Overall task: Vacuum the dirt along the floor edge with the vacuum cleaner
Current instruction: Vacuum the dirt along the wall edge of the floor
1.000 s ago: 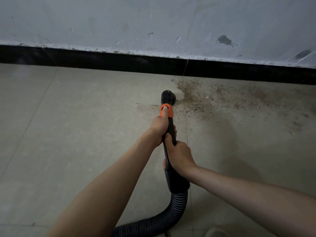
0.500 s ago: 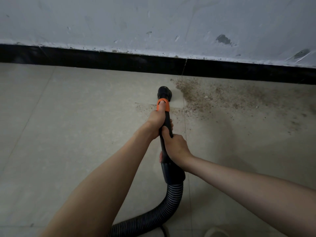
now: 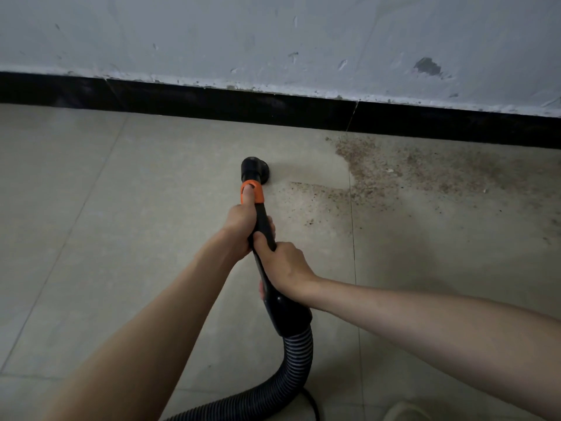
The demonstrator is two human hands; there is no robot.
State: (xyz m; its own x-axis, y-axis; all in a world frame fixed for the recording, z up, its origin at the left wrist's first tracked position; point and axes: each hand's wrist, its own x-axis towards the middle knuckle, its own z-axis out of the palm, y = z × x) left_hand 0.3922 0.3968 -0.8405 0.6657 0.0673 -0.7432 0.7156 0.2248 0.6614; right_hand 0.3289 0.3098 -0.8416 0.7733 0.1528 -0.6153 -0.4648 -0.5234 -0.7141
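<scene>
Both hands on vacuum wand (image 3: 263,221), pointing far toward skirting (image 3: 212,101). Left hand (image 3: 241,223) wrapped round upper wand, thumb stretched onto orange collar (image 3: 252,192). Right hand (image 3: 283,268) curled round wand just nearer, fingers closed on it. Round black nozzle (image 3: 255,169) down on floor (image 3: 106,223), near skirting but not touching. Dirt (image 3: 409,168) spread to right of nozzle along skirting, thin trail reaching w/in a short way of nozzle. Ribbed hose (image 3: 291,369) curving from wand's near end down to bottom left. Scuffed wall (image 3: 273,34) above.
</scene>
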